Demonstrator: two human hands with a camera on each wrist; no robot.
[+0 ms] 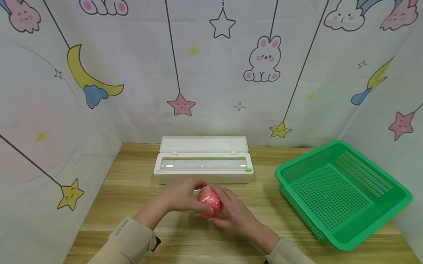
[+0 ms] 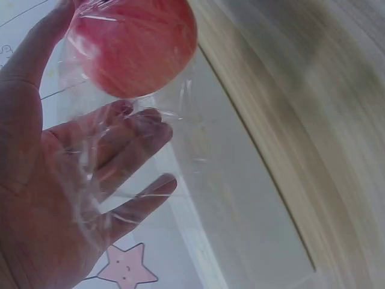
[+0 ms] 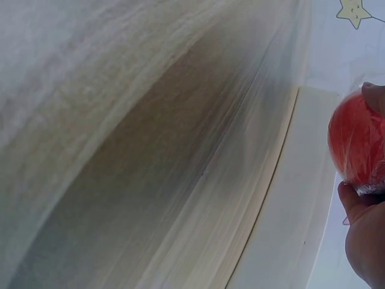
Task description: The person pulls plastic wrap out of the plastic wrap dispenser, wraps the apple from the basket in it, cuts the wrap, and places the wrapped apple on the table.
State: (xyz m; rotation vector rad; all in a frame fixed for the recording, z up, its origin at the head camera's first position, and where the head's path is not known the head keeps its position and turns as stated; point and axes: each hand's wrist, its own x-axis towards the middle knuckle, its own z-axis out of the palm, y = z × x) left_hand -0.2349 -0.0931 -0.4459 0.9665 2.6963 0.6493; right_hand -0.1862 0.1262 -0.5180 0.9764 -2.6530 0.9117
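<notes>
In the head view a round red apple [image 1: 210, 200] in clear plastic film is held over the table between both hands. My left hand [image 1: 184, 195] has its thumb against the apple's near side and its fingers at the far side. Loose, crumpled film [image 2: 90, 162] hangs below the apple over the left palm and fingers in the left wrist view. From the right, my right hand [image 1: 237, 216] grips the apple with thumb and fingers; the right wrist view shows the film [image 3: 355, 144] taut and shiny on its side.
Behind the hands stands a white cling film box [image 1: 203, 178], its lid [image 1: 203, 144] raised and a roll [image 1: 204, 164] inside. A green slider [image 1: 248, 169] sits at its right end. To the right is a green plastic basket [image 1: 374, 227]. Printed cloth walls [image 1: 140, 72] surround the wooden table [image 1: 189, 249].
</notes>
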